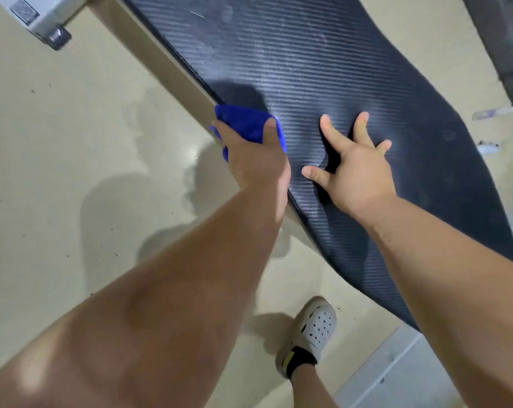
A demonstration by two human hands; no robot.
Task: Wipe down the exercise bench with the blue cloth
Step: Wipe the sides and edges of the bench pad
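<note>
The exercise bench (323, 63) has a long black pad with a woven, carbon-like texture, running diagonally from top left to lower right. My left hand (256, 160) grips the blue cloth (246, 122) and presses it against the pad's left edge. The cloth is bunched, partly hidden under my fingers. My right hand (355, 169) lies flat on the pad just right of the cloth, fingers spread, holding nothing.
A beige floor (58, 172) spreads to the left and below. My foot in a white perforated clog (311, 328) stands near the bench's lower end. A grey metal frame part with a bolt (40, 16) sits at top left. A grey mat (396, 375) lies at bottom right.
</note>
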